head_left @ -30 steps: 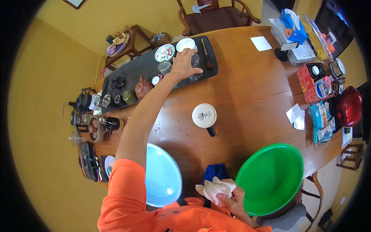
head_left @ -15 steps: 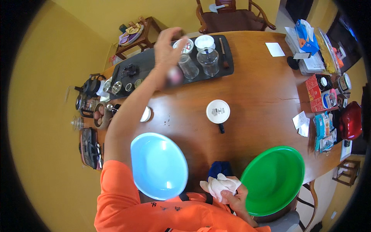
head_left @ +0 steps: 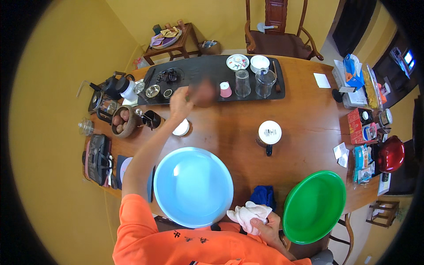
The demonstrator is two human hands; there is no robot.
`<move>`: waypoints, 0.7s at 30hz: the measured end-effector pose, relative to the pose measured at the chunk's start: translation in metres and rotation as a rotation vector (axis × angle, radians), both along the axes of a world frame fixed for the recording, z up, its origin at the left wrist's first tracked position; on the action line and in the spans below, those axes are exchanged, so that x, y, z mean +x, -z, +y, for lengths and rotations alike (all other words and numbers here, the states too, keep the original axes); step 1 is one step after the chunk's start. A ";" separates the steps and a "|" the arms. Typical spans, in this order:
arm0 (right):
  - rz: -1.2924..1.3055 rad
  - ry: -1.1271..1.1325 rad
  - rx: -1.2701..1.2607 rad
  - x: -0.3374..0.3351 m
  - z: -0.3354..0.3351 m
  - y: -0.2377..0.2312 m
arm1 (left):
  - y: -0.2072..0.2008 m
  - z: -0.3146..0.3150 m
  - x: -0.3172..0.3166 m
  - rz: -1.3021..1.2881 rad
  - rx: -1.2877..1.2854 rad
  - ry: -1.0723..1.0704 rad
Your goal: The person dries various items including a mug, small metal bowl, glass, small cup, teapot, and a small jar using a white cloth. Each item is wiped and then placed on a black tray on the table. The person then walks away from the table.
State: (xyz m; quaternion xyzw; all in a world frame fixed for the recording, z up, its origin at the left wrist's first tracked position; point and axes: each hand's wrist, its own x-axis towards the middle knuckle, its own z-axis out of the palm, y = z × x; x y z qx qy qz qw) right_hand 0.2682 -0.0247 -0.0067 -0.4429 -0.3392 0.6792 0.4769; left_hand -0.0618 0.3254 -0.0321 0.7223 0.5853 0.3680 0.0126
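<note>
My left hand (head_left: 181, 105) reaches over the near edge of the dark tray (head_left: 194, 73), its fingers closed at a reddish-brown rounded thing (head_left: 204, 92) too blurred to name exactly. To its right on the tray stand a pink cup (head_left: 225, 90), a clear glass (head_left: 243, 83) and a wider glass vessel (head_left: 264, 83). Close to my body, my right hand (head_left: 268, 228) grips a crumpled white cloth (head_left: 248, 215). A light blue basin (head_left: 193, 187) lies left of that cloth, and a green basin (head_left: 314, 207) right of it.
An upside-down white-bottomed mug (head_left: 270, 132) sits mid-table. Behind the right hand lies a blue cloth (head_left: 263, 197). At left are a bowl of round brown things (head_left: 123, 121) and a black kettle (head_left: 117, 86). Boxes and packets (head_left: 363, 154) line the right side.
My left hand has come down from above the lidded white bowls to the tray's near edge, where it meets the reddish-brown thing. The view has shifted. My right hand still grips the white cloth.
</note>
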 end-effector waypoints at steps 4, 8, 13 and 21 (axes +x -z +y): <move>-0.007 -0.004 0.008 -0.014 -0.002 -0.001 | -0.004 0.031 0.059 0.263 -0.148 0.089; -0.049 -0.006 0.001 -0.012 0.002 0.000 | 0.043 0.079 0.082 0.307 0.057 0.155; -0.109 0.071 -0.109 0.004 0.007 0.008 | 0.053 0.100 0.101 0.563 -0.007 0.080; -0.152 0.023 -0.083 0.014 0.014 0.017 | 0.078 0.110 0.088 0.576 0.071 0.150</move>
